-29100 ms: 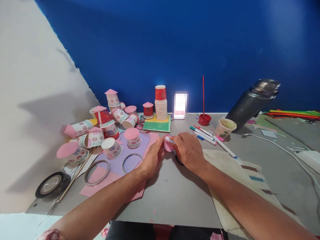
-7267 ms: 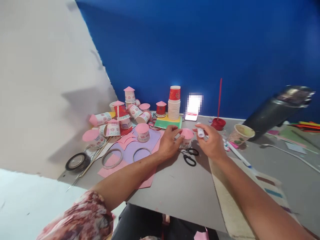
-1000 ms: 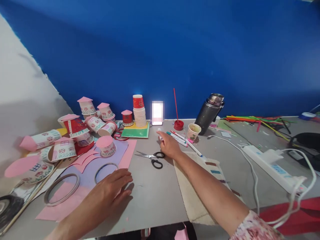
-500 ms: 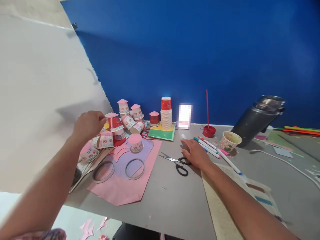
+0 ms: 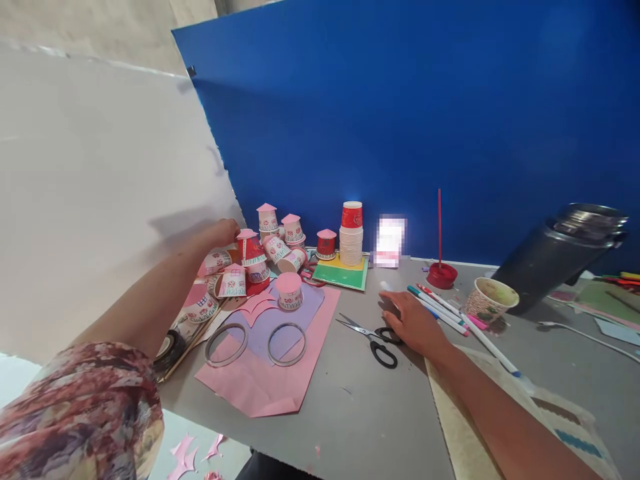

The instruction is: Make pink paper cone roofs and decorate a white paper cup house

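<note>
Hub of the clock: the one pair of black-handled scissors (image 5: 367,332), blades apart, on the desk. Lettering: gold figures on the red top cup of the paper-cup stack (image 5: 351,245), between 11 and 12, too small to read; phone (image 5: 391,237), between 12 and 1, screen blurred out. Pink-roofed red paper cups, two: one at 11 beside the stack, the other, the red cup with a pale strip (image 5: 257,252), at 10 atop a white cup. Left hand (image 5: 227,231) at 10, just beside that red cup, fingers partly hidden; cannot tell whether it grips or touches anything. Right hand (image 5: 413,325) at 3, palm down by the scissors, fingers bent forward; a small white piece (image 5: 384,285) shows at the index fingertip, between 12 and 1; cannot tell if it is grasped. White flower-drawn cups with pink tops: three plainly upright, others tipped and overlapping. Bare tape-like rings, two (image 5: 286,365), at 9, on pink and purple sheets (image 5: 275,393). One dark thermos (image 5: 545,267), leaning, between 2 and 3; one leaf-patterned cup (image 5: 487,303) nearer.
</note>
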A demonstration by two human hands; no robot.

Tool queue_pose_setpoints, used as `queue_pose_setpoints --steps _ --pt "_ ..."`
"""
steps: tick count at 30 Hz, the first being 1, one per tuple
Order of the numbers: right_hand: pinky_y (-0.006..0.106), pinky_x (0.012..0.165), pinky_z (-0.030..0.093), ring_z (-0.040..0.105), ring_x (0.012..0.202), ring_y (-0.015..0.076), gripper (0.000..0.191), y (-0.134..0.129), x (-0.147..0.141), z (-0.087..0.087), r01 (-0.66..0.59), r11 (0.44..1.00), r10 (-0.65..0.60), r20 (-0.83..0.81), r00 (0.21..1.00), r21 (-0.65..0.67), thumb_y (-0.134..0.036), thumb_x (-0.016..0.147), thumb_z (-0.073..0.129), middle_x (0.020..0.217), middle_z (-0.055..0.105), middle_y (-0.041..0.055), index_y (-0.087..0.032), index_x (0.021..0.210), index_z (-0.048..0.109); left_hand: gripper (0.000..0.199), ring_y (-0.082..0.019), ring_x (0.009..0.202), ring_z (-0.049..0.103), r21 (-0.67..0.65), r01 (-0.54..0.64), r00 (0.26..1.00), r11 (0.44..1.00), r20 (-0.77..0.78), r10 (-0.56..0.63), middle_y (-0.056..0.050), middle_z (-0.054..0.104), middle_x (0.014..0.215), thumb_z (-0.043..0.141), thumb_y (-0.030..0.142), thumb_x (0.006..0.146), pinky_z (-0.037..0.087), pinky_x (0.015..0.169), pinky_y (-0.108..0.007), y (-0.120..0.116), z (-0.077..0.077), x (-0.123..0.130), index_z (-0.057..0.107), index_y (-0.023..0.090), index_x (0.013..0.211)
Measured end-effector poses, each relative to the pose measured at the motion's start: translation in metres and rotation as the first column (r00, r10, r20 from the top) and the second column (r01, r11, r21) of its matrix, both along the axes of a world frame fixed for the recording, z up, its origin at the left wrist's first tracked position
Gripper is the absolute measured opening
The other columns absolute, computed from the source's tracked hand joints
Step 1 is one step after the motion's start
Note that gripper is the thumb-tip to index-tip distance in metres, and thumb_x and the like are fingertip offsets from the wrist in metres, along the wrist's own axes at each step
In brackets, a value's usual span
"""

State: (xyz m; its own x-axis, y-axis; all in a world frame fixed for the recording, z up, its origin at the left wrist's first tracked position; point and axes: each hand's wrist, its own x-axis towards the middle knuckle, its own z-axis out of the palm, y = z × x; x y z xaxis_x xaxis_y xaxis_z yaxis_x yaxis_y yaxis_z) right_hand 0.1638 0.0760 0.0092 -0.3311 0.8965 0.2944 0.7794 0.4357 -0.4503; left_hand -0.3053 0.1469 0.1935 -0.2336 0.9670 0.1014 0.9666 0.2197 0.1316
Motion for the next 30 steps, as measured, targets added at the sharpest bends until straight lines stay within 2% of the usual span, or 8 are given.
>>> queue_pose_setpoints --steps 14,20,23,24,25,26,29,30 --pt "0.042 0.096 0.048 0.061 0.111 0.0281 0.041 0.001 0.0 -0.002 0.004 1.0 -0.004 -0.015 1.0 0.002 -0.023 0.086 0.055 0.119 0.066 0.0127 -0.019 0.126 0.061 0.01 -0.022 0.07 0.059 -0.017 0.009 0.991 1.0 -0.133 -0.011 -0.004 0.062 0.062 0.071 0.025 0.064 0.039 0.069 -0.029 0.005 0.016 -0.003 0.064 0.018 0.062" --pt "0.042 0.095 0.047 0.061 0.111 0.029 0.044 0.0 0.001 0.0 0.008 1.0 -0.008 -0.041 0.999 -0.013 -0.022 0.085 0.056 0.119 0.066 0.0135 -0.018 0.129 0.06 0.009 -0.024 0.098 0.058 0.313 -0.032 0.99 0.949 -0.121 0.073 -0.01 0.067 0.092 0.061 0.02 0.082 0.041 0.09 -0.036 -0.029 0.059 0.018 0.064 0.012 0.08" --pt "0.044 0.095 0.046 0.061 0.108 0.0306 0.045 0.001 0.0 -0.001 0.003 1.0 -0.003 -0.136 0.991 -0.002 -0.021 0.083 0.058 0.116 0.067 0.0145 -0.017 0.127 0.061 0.022 -0.018 0.098 0.056 0.514 0.039 0.999 0.857 -0.046 -0.018 -0.007 0.065 0.102 0.048 0.028 0.094 0.042 0.093 -0.035 -0.06 0.048 0.068 0.062 0.012 0.097" --pt "0.045 0.095 0.046 0.061 0.107 0.0306 0.046 0.002 0.0 -0.001 0.004 1.0 -0.004 -0.17 0.985 0.002 -0.021 0.081 0.059 0.114 0.067 0.0145 -0.017 0.127 0.061 0.018 -0.015 0.086 0.057 0.593 0.009 0.958 0.805 0.227 -0.177 -0.005 0.065 0.09 0.055 0.028 0.091 0.045 0.085 -0.031 -0.07 0.035 0.092 0.063 0.012 0.092" --pt "0.044 0.095 0.046 0.061 0.106 0.0301 0.048 0.003 0.0 0.0 0.013 1.0 -0.012 -0.194 0.981 0.004 -0.02 0.08 0.06 0.113 0.068 0.0139 -0.017 0.127 0.061 0.014 -0.013 0.074 0.057 0.562 -0.041 0.769 0.826 0.545 -0.333 -0.002 0.063 0.079 0.06 0.027 0.087 0.047 0.076 -0.027 -0.08 0.016 0.118 0.063 0.014 0.088" --pt "0.043 0.095 0.046 0.062 0.106 0.0291 0.049 0.004 0.0 0.0 0.025 1.0 -0.023 -0.217 0.976 0.006 -0.02 0.079 0.06 0.112 0.068 0.0129 -0.018 0.128 0.06 0.014 -0.012 0.068 0.057 0.439 -0.015 0.465 0.898 0.799 -0.382 -0.001 0.062 0.073 0.063 0.029 0.085 0.047 0.07 -0.026 -0.09 -0.005 0.145 0.063 0.015 0.086" --pt "0.039 0.091 0.049 0.065 0.097 0.0251 0.048 0.008 0.003 0.004 0.089 0.996 -0.08 -0.288 0.954 0.018 -0.022 0.082 0.057 0.108 0.071 0.01 -0.019 0.13 0.058 0.027 -0.012 0.052 0.056 0.223 0.225 0.177 0.949 0.948 -0.265 -0.004 0.062 0.063 0.067 0.039 0.081 0.047 0.052 -0.025 -0.113 -0.075 0.22 0.061 0.014 0.073" --pt "0.039 0.089 0.049 0.066 0.093 0.0246 0.046 0.009 0.004 0.005 0.114 0.993 -0.101 -0.314 0.944 0.024 -0.025 0.085 0.054 0.107 0.072 0.0097 -0.019 0.13 0.058 0.027 -0.011 0.051 0.055 0.099 0.309 -0.044 0.946 0.995 -0.09 -0.003 0.061 0.061 0.072 0.038 0.077 0.044 0.049 -0.022 -0.117 -0.095 0.238 0.06 0.015 0.07"
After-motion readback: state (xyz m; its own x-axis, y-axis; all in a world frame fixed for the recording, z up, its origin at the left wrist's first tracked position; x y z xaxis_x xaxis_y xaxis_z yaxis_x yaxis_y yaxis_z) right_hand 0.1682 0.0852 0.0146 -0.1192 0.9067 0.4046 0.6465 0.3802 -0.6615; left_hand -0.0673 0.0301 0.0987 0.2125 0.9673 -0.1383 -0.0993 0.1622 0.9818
